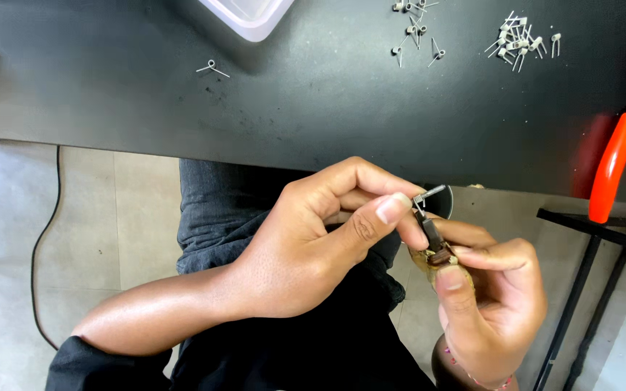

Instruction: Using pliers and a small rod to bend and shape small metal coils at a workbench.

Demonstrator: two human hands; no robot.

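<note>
Head view, left hand: I see my left hand [306, 246] below the near edge of the black table [313, 101], fingers curled in, thumb and forefinger pinched on a small metal spring [426, 195].
Head view, right hand: my right hand [490, 304] sits just right of the left, touching it – fingers closed around a small dark clip piece [436, 242] that stands tilted between the two hands.
Spring: its bright wire end pokes out at the top of the dark piece, right at my left thumb tip.
Table, far right: a loose heap of the same springs [519, 40], and a smaller scatter [416, 29] to its left.
Table, far left: one lone spring [212, 68], well apart from the rest.
Far edge: a pale plastic tray [248, 16], partly cut off.
Right edge: orange-handled pliers [614, 166] – lying near the table's corner.
Below: my dark-clothed lap [255, 217] and a tiled floor [74, 232].
</note>
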